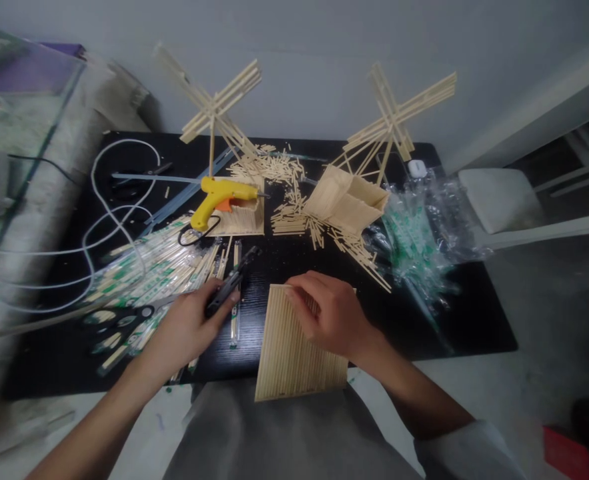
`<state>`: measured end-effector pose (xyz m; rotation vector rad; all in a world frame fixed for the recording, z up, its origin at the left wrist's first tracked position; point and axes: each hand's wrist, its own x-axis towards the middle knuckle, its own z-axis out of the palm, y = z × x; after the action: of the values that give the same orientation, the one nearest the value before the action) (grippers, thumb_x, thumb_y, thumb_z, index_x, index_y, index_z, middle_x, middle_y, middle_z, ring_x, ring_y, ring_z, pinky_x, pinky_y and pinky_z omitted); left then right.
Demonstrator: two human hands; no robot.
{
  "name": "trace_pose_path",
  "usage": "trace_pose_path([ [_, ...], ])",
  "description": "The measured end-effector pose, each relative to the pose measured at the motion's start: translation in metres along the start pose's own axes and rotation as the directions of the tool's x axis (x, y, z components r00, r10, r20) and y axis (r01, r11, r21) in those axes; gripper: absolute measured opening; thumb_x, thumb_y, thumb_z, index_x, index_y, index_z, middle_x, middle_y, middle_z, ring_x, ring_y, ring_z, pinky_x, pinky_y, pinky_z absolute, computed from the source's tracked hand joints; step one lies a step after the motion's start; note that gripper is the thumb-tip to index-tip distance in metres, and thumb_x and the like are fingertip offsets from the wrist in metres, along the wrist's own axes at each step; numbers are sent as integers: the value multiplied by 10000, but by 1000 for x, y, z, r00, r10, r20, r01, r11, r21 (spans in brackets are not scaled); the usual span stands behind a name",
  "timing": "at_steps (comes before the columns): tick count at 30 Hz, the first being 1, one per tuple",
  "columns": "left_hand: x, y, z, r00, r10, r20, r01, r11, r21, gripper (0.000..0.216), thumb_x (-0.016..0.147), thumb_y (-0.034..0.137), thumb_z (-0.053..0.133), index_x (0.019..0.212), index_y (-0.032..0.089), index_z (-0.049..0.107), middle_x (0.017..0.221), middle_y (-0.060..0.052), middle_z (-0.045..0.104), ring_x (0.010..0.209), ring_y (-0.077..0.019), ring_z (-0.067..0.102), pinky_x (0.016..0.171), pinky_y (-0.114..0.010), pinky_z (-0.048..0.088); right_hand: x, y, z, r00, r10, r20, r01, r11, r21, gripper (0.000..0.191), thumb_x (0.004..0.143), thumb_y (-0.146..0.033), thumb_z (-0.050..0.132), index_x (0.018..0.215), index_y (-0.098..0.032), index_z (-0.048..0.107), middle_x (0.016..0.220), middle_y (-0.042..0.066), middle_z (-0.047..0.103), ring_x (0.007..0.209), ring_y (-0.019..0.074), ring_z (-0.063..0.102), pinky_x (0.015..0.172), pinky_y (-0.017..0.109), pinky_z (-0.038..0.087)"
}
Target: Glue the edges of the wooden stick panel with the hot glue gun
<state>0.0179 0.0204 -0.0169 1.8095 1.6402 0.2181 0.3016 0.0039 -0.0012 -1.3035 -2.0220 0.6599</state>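
Note:
My left hand is closed around a slim black hand tool, whose narrow end points up and away from me; its exact kind is unclear. My right hand pinches the far edge of a flat panel of wooden sticks, which lies at the table's front edge and juts out over my lap. The fingertips are partly hidden. Beyond my left hand, a yellow hot glue gun rests on a box made of sticks. Black-handled scissors lie left of that hand.
Wrapped chopsticks cover the table's left side. Two stick windmill frames rise at the back. Cut stick pieces lie around another stick box. Plastic wrappers are heaped at right; a white cable loops at left.

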Motion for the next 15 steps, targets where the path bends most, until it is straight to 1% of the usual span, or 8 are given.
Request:
trace_pose_path([
  [3,2,-17,-10,989,2,-148,22,987,160,569,1042,736,519,1235,245,733,1031,-121,877,938,-394,840,837,-459,627,1,7,-2,996,65,64,-75,983,166,309,1151,-279,594,1383,-231,791,1136,71,871,877,211,804,813,350,614],
  [4,2,-24,-13,982,21,-188,21,975,221,611,1053,741,508,1296,223,723,1128,-164,876,1026,-423,838,884,-489,636,2,10,-2,993,77,88,-94,974,206,348,1153,-279,588,1446,-250,774,1155,63,872,864,207,801,801,349,616],
  [5,1,-32,-16,977,48,-206,12,959,282,653,1068,742,496,1353,196,710,1202,-207,861,1096,-448,828,934,-520,637,3,14,-2,990,87,109,-110,966,234,378,1157,-278,581,1488,-265,761,1112,48,869,827,203,787,781,348,612],
  [6,1,-40,-19,973,72,-218,7,939,345,688,1077,744,483,1387,170,701,1211,-237,844,1115,-469,816,963,-551,633,4,17,-1,987,94,128,-124,958,258,392,1160,-285,584,1512,-275,755,1048,32,861,781,198,765,760,346,606],
  [8,0,-56,-25,964,100,-248,23,893,450,675,1096,717,481,1418,163,691,1160,-234,823,1085,-473,801,985,-582,620,7,24,0,982,106,154,-148,944,295,401,1163,-291,587,1527,-287,755,950,5,833,715,187,718,736,342,590],
  [10,-2,-70,-30,955,136,-264,14,867,499,619,1106,659,512,1472,185,668,1246,-240,798,1115,-462,789,1019,-587,604,9,30,1,978,110,178,-164,930,329,398,1156,-283,591,1513,-274,768,892,-14,804,679,175,676,726,334,569],
  [11,-2,-76,-32,954,144,-263,8,864,503,618,1106,644,526,1499,186,655,1311,-254,779,1156,-468,781,1042,-595,594,10,31,1,974,120,193,-181,924,337,392,1155,-281,590,1499,-270,778,883,-19,793,684,172,667,732,331,559],
  [15,-1,-90,-40,956,110,-272,37,875,483,676,1111,630,494,1526,121,652,1345,-321,749,1217,-542,750,1065,-669,560,14,35,2,958,161,238,-246,888,388,346,1163,-336,593,1413,-264,821,918,-13,776,775,179,677,769,325,521],
])
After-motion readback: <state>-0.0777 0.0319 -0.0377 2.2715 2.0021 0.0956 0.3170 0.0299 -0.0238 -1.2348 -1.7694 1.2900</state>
